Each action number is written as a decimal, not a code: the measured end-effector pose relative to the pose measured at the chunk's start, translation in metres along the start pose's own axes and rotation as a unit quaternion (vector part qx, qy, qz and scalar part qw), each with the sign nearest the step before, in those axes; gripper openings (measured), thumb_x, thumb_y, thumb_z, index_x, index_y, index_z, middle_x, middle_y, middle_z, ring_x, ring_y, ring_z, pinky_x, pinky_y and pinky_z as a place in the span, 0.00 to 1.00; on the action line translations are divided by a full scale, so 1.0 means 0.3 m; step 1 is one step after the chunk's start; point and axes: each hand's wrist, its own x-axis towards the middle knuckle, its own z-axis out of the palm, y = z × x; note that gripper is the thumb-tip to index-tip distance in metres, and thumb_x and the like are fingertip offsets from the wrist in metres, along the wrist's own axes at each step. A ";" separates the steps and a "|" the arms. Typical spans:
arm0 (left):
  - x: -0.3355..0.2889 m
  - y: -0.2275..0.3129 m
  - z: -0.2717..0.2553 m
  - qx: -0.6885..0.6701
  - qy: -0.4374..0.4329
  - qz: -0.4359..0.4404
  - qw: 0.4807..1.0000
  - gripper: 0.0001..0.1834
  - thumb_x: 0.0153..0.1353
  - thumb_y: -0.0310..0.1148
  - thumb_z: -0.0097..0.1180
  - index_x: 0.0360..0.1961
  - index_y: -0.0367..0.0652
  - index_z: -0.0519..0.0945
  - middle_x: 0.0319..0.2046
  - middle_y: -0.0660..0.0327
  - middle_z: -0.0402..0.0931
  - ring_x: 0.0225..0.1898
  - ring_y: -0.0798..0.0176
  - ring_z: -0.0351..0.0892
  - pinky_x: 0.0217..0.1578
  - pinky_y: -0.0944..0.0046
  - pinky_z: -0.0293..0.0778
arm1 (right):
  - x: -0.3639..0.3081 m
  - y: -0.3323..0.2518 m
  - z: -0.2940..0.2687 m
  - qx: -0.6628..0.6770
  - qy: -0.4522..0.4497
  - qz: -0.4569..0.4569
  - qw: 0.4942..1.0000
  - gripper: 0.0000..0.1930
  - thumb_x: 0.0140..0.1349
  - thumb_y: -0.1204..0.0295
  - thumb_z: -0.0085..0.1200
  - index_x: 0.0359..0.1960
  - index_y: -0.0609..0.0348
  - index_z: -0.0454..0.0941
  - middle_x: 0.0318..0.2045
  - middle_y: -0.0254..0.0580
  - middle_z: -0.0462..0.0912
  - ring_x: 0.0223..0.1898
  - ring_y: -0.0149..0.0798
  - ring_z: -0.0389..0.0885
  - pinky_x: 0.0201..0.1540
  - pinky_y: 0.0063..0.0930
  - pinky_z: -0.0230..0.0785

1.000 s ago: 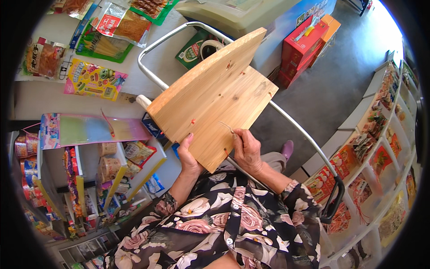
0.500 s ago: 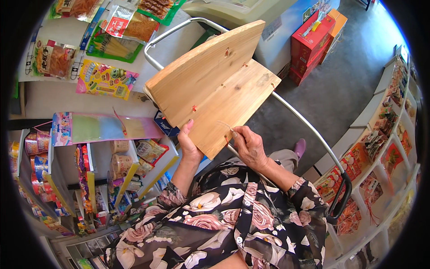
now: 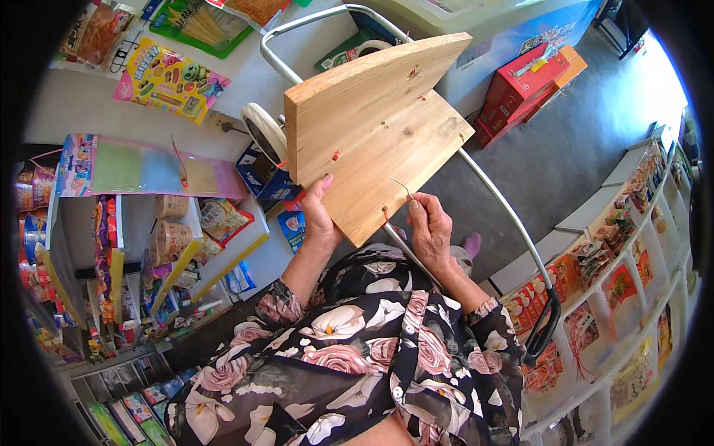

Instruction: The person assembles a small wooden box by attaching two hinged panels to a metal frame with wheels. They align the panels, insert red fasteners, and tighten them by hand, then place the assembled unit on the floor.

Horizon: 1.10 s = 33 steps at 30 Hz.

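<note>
Two pale wooden boards meet at an angle: an upright board (image 3: 364,97) behind and a flat board (image 3: 401,163) toward me. Red ties show in several holes, one of them near the flat board's front corner. My left hand (image 3: 318,215) grips this board's left corner, thumb on top and fingers hidden underneath. Beside the front hole, my right hand (image 3: 430,227) is closed in a pinch on a thin, curved, wire-like strand (image 3: 400,183). Whether the strand joins the red tie, I cannot tell. Around the boards runs a white metal tube frame (image 3: 506,197) with a black grip.
A white wheel (image 3: 262,128) stands left of the boards, near a blue box (image 3: 260,178). Shelves of snacks (image 3: 201,245) line the left, and a long rack of packets (image 3: 595,290) curves along the right. Red cartons (image 3: 520,89) stand on the grey floor behind.
My right hand has drawn back from the board's edge to the right, and the strand now stands out above the fingers. My left hand keeps its hold; the view has shifted.
</note>
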 end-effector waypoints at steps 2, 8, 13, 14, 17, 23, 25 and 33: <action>0.004 0.000 -0.001 0.000 0.003 -0.004 1.000 0.27 0.54 0.38 0.51 0.54 0.36 0.68 0.48 0.53 0.72 0.50 0.53 0.73 0.51 0.55 0.69 | 0.003 -0.003 0.002 0.000 0.004 -0.011 1.000 0.06 0.66 0.74 0.47 0.39 0.64 0.74 0.22 0.29 0.73 0.23 0.21 0.68 0.26 0.15 0.62; 0.021 -0.008 -0.008 -0.003 0.010 -0.005 1.000 0.27 0.53 0.38 0.52 0.53 0.36 0.68 0.48 0.53 0.73 0.49 0.53 0.74 0.50 0.55 0.69 | 0.006 -0.030 -0.007 -0.049 0.033 -0.137 0.989 0.05 0.64 0.77 0.48 0.39 0.65 0.74 0.24 0.34 0.73 0.24 0.25 0.71 0.26 0.19 0.64; 0.025 -0.013 -0.010 0.001 0.008 0.002 1.000 0.25 0.53 0.38 0.51 0.51 0.36 0.70 0.48 0.53 0.74 0.49 0.53 0.74 0.52 0.55 0.68 | 0.018 -0.045 -0.022 -0.133 -0.011 -0.195 0.972 0.05 0.58 0.80 0.52 0.36 0.64 0.74 0.25 0.44 0.74 0.23 0.40 0.76 0.25 0.27 0.68; 0.024 -0.012 -0.009 0.000 0.007 0.001 1.000 0.26 0.53 0.38 0.52 0.52 0.36 0.70 0.47 0.53 0.73 0.49 0.53 0.74 0.51 0.55 0.69 | 0.017 -0.046 -0.027 -0.150 -0.027 -0.193 0.969 0.05 0.56 0.81 0.53 0.35 0.63 0.74 0.25 0.46 0.75 0.23 0.44 0.78 0.25 0.29 0.69; 0.020 -0.009 -0.004 0.002 0.013 -0.001 1.000 0.26 0.53 0.38 0.51 0.52 0.35 0.70 0.48 0.53 0.74 0.49 0.52 0.74 0.52 0.55 0.68 | 0.006 -0.047 -0.045 -0.121 -0.087 -0.151 0.977 0.05 0.56 0.78 0.55 0.34 0.61 0.74 0.25 0.45 0.75 0.24 0.45 0.78 0.27 0.32 0.69; 0.007 -0.007 0.013 0.012 -0.001 -0.002 1.000 0.25 0.54 0.39 0.50 0.51 0.34 0.71 0.48 0.51 0.74 0.49 0.52 0.74 0.53 0.55 0.68 | -0.002 -0.036 -0.060 -0.170 -0.169 -0.105 0.965 0.09 0.59 0.67 0.56 0.33 0.61 0.78 0.26 0.45 0.76 0.27 0.46 0.79 0.29 0.33 0.70; 0.005 -0.004 0.018 0.010 -0.006 -0.003 1.000 0.25 0.54 0.39 0.50 0.51 0.34 0.71 0.48 0.51 0.74 0.49 0.52 0.74 0.53 0.56 0.68 | 0.004 -0.033 -0.051 -0.127 -0.175 -0.060 0.974 0.12 0.59 0.65 0.57 0.34 0.63 0.78 0.27 0.46 0.78 0.28 0.43 0.80 0.31 0.32 0.71; 0.014 -0.004 0.020 0.013 -0.008 0.010 1.000 0.26 0.54 0.38 0.50 0.52 0.34 0.70 0.48 0.51 0.74 0.49 0.52 0.74 0.53 0.56 0.68 | 0.033 -0.035 -0.044 -0.069 -0.229 0.119 0.964 0.20 0.57 0.59 0.57 0.38 0.69 0.77 0.29 0.51 0.82 0.32 0.37 0.81 0.37 0.32 0.71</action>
